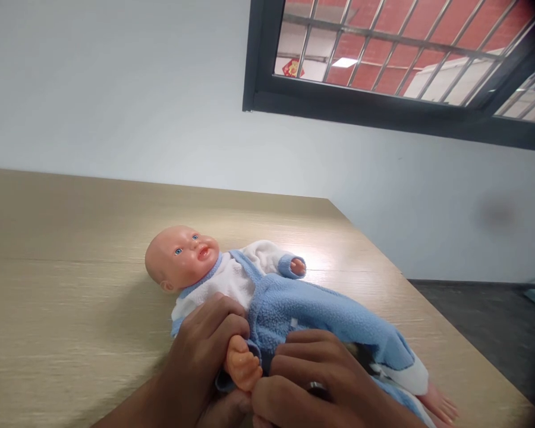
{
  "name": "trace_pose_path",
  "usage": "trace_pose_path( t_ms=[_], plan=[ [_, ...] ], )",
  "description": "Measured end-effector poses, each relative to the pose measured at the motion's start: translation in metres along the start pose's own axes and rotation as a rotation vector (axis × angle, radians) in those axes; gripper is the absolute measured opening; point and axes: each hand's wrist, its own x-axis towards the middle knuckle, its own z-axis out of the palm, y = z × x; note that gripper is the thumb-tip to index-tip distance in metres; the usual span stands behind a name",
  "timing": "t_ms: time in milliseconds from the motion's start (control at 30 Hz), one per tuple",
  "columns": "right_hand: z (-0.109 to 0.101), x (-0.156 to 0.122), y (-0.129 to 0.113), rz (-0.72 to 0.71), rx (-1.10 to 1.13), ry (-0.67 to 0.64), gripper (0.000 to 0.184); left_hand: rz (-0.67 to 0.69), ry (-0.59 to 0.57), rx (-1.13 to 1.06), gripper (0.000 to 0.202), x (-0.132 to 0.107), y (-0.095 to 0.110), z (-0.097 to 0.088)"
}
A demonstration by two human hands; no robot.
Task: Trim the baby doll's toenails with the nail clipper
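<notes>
A baby doll (191, 255) in a blue and white fleece suit (303, 309) lies on its back on a wooden table (71, 279), head to the left. My left hand (205, 351) is closed round the doll's near arm at the sleeve cuff, and the doll's bare plastic hand (243, 364) sticks out below my fingers. My right hand (321, 380), with a ring on one finger, has its fingers curled and pinching the blue fleece beside that sleeve. The doll's other hand (298, 266) pokes from the far sleeve. Its bare foot (441, 407) shows at the lower right.
The table's right edge (428, 297) runs diagonally down to the lower right, with dark floor (485, 333) beyond it. A white wall stands behind the table. A dark-framed barred window (383, 53) sits at the upper right.
</notes>
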Motion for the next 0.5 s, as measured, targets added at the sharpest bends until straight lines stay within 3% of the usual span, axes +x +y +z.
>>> trace_pose_path(
  t_ms=[500],
  plan=[
    [0.0000, 0.0071, 0.0032, -0.021, -0.080, -0.005, 0.044, 0.004, 0.020, 0.009, 0.046, 0.0007, 0.0008, 0.0011]
  ],
)
